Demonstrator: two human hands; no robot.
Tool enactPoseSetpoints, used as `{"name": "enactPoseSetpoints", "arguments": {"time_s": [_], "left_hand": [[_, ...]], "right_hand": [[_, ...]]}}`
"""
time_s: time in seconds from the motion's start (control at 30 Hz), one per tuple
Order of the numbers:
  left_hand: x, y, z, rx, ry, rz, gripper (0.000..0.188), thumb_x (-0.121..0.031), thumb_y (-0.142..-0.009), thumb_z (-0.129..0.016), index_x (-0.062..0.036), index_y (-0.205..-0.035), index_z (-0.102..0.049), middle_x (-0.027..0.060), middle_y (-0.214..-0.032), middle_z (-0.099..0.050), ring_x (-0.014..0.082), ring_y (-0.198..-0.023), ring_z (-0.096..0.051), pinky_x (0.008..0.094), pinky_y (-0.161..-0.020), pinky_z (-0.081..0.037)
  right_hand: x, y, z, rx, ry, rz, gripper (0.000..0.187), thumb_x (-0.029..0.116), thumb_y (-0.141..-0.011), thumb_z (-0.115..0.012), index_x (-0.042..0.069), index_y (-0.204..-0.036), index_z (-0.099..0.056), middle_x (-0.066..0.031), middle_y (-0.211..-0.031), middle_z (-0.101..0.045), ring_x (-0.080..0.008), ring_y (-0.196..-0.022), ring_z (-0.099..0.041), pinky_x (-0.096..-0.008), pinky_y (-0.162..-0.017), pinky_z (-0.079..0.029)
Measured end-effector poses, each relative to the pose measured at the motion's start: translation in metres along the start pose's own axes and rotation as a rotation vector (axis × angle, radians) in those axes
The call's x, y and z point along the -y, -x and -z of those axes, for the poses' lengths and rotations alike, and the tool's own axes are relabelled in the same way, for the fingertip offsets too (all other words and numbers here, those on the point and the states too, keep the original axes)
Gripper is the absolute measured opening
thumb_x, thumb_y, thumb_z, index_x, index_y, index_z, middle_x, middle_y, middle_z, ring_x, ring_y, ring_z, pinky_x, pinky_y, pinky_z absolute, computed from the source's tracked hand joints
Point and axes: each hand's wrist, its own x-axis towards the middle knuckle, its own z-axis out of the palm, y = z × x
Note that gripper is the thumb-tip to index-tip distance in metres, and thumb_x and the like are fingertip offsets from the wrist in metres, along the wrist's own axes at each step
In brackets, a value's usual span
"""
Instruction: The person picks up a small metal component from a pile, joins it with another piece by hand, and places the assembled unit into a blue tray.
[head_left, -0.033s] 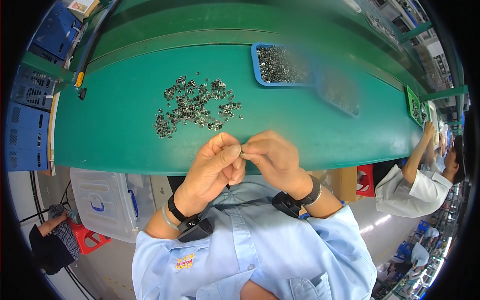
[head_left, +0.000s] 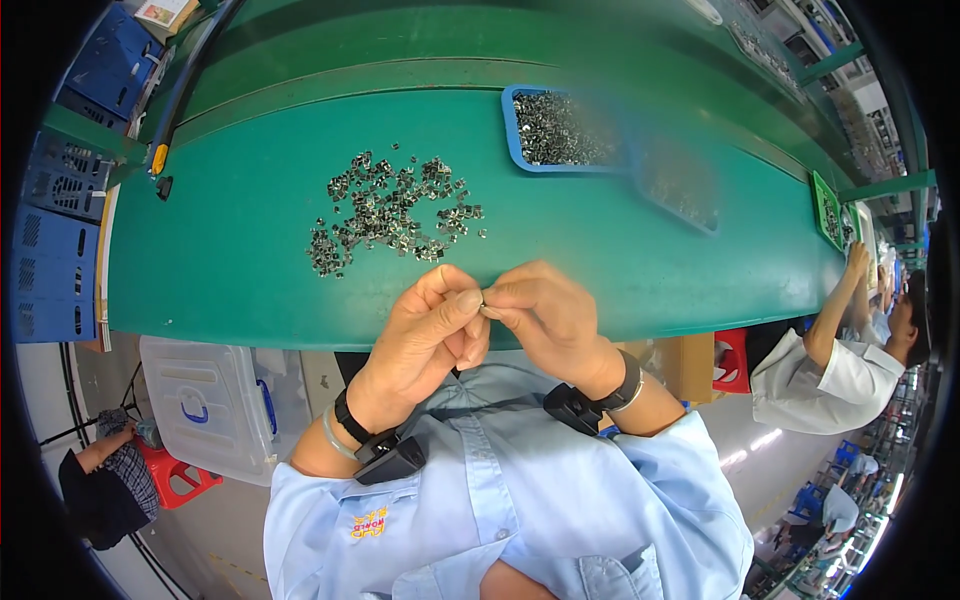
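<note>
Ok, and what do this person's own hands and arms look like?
The left hand and right hand are ungloved. Each wrist wears a black strap with a black boxy device, plus a pale bangle. Light blue sleeves stop around the elbows.

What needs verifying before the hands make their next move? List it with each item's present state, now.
1. Small metal part pinched at the fingertips: ok, the left hand and right hand meet at it.
2. Part's orientation: cannot tell, too small and mostly covered by fingers.
3. Loose metal pieces gathered together: not ok, spread over the table with strays around.
4. Blue tray holding pieces: ok, many lie inside.
5. Tray's right end: cannot tell, blurred.
6. Hands apart from the loose pieces on the table: ok, pieces lie beyond them.
</note>
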Motion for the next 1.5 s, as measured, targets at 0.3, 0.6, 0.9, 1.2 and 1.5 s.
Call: {"name": "enactPoseSetpoints", "arguments": {"time_s": [0.3,0.6,0.9,1.2,1.5], "left_hand": [[-0.002,0.002,-0.003,-0.069,-0.097,-0.020,0.018,-0.022,-0.095,-0.053,-0.0055,-0.088,-0.051,0.0053,-0.064,-0.055,0.0128,-0.053,-0.050,0.0253,-0.047,-0.038],[-0.002,0.001,0.001,-0.025,-0.066,0.005,0.017,-0.021,-0.096,-0.052,-0.0052,-0.090,-0.051,0.0059,-0.064,-0.055,0.0132,-0.054,-0.050,0.0252,-0.048,-0.039],[-0.004,0.001,0.002,-0.034,-0.121,0.013,0.016,-0.019,-0.095,-0.054,-0.0050,-0.090,-0.051,0.0055,-0.065,-0.056,0.0127,-0.054,-0.050,0.0250,-0.047,-0.039],[-0.007,0.001,0.002,-0.125,-0.148,-0.008,0.015,-0.019,-0.097,-0.049,-0.0046,-0.098,-0.053,0.0048,-0.070,-0.054,0.0118,-0.056,-0.051,0.0248,-0.048,-0.040],[-0.005,-0.001,0.017,-0.160,-0.105,-0.066,0.013,-0.016,-0.097,-0.047,-0.0048,-0.101,-0.053,0.0049,-0.070,-0.055,0.0120,-0.054,-0.050,0.0254,-0.047,-0.040]], "right_hand": [[-0.001,0.000,-0.002,-0.017,0.002,-0.010,0.019,0.002,-0.075,-0.071,0.008,-0.090,-0.062,-0.0053,-0.082,-0.064,-0.0208,-0.074,-0.061,-0.0301,-0.062,-0.048],[-0.001,-0.002,-0.002,0.010,-0.049,-0.065,0.018,0.003,-0.075,-0.071,0.008,-0.089,-0.061,-0.0048,-0.083,-0.063,-0.0206,-0.076,-0.060,-0.0303,-0.065,-0.048],[-0.003,0.000,-0.002,0.015,-0.044,-0.064,0.019,0.003,-0.075,-0.071,0.008,-0.090,-0.060,-0.0054,-0.083,-0.062,-0.0213,-0.076,-0.060,-0.0303,-0.064,-0.049],[-0.011,-0.017,0.030,-0.039,0.097,-0.067,0.012,0.004,-0.077,-0.070,0.006,-0.085,-0.061,-0.0069,-0.083,-0.062,-0.0219,-0.076,-0.061,-0.0316,-0.067,-0.049],[-0.059,-0.061,0.081,-0.174,0.514,-0.191,0.012,0.010,-0.081,-0.065,0.004,-0.091,-0.062,-0.0100,-0.090,-0.063,-0.0252,-0.085,-0.061,-0.0346,-0.075,-0.048]]}}
